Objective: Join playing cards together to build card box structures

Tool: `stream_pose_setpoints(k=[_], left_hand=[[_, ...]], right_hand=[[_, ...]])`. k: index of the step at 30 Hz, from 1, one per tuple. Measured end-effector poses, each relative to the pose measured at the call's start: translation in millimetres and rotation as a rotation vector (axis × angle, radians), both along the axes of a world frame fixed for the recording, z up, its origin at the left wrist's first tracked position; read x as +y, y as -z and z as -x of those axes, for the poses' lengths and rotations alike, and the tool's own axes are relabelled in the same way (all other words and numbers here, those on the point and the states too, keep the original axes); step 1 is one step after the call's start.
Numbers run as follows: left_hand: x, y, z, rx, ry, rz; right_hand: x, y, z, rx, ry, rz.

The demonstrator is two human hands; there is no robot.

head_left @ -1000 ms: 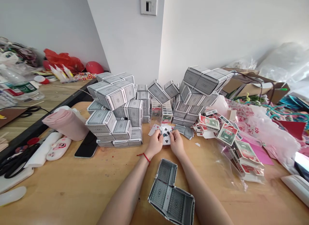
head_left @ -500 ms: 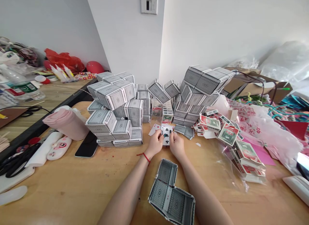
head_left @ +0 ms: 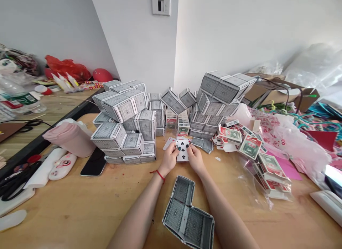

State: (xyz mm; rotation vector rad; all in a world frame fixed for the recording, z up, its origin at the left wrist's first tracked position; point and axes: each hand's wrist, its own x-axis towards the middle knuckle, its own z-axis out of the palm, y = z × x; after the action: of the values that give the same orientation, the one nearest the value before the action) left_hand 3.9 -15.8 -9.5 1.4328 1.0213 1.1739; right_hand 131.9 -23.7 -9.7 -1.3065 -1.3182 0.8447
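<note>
2 grips on 1 card: left hand (head_left: 169, 159) and right hand (head_left: 196, 159) pinch a clubs playing card (head_left: 183, 151).
Thumbs and fingertips close narrowly on the flat, glossy rectangle's side edges, face up, just above the pale wooden table (head_left: 80, 206). Nearer the person lies an L-shaped block of folded grey-patterned cards (head_left: 187, 216); boxy grey card cubes (head_left: 123, 108) stack behind.

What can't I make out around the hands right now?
Head view: playing cards beneath the top one, covered by it, the left hand and the right hand.
Head view: grey card structure, near end cut off by the bottom edge.
Head view: card packs, print too small.
</note>
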Motion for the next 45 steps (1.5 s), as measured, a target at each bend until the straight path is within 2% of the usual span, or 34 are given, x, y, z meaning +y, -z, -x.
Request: stream_pose_setpoints(k=[3,6,9,12,21,25,33,36,41,45], left_hand=[[0.7,1.0,0.6,-0.037,0.008,0.018],[-0.7,0.2,0.8,0.027,-0.019,-0.009],[-3.8,-2.0,-0.4,0.097,-0.090,-0.077],[-5.6,-3.0,-1.5,0.101,-0.145,-0.111],[-1.9,-4.7,-2.7,-0.045,-0.172,0.004],[-1.4,-7.9,-2.4,-0.117,-0.140,0.037],[-0.8,-2.5,-0.3,-0.075,-0.080,0.074],[-1.4,-1.9,-1.6,-0.041,-0.124,0.041],[-2.4,-4.0,-2.0,0.101,-0.278,-0.068],[-2.7,-5.3,-0.4,0.164,-0.305,-0.107]], right_hand=[[0.7,-2.8,0.1,0.125,-0.058,0.017],[0.6,-4.2,0.9,0.276,-0.145,0.105],[0.4,-3.3,2.0,0.369,-0.177,0.170],[0.1,-2.4,3.3,0.413,-0.186,0.172],[-4.1,-9.1,8.3,0.428,-0.197,0.204],[-4.6,-10.1,9.6,0.426,-0.178,0.186],[-4.4,-8.3,7.4,0.400,-0.155,0.204],[-4.1,-7.5,7.6,0.418,-0.173,0.193],[-2.3,-4.3,7.7,0.419,-0.181,0.132],[-0.7,-0.7,6.4,0.407,-0.173,0.116]])
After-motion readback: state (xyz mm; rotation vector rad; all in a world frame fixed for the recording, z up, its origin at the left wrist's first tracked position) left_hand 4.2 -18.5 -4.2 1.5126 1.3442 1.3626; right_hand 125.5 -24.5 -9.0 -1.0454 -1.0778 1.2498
